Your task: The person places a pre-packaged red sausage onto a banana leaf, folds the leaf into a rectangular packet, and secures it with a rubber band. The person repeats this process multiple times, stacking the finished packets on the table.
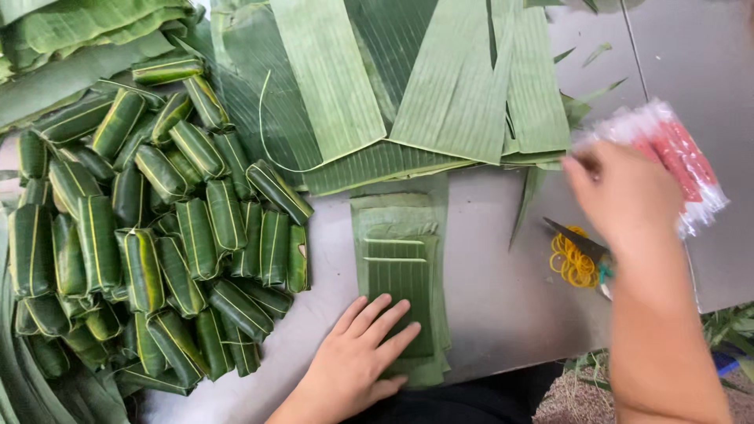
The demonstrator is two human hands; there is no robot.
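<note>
left hand (363, 345) flat, fingers spread, pressing stacked leaf strips (400, 271) on desk (487, 275); right hand (624, 192) on plastic packet (675, 161), grip unclear | rubber bands (573, 263) just below right hand; wrapped leaf parcels (157, 228) beside left hand

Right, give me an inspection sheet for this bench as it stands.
Surface: grey metal table, leaf scraps on it.
Job's things: stack of cut leaf pieces under the left hand, which lies flat; bag of red sticks at the right hand.
Clutter: pile of tied leaf parcels; large leaf sheets; yellow rubber bands; scissors.
Grips: left open; right blurred, cannot tell.
Cables: nothing seen.
Surroundings: floor with leaf litter.
</note>
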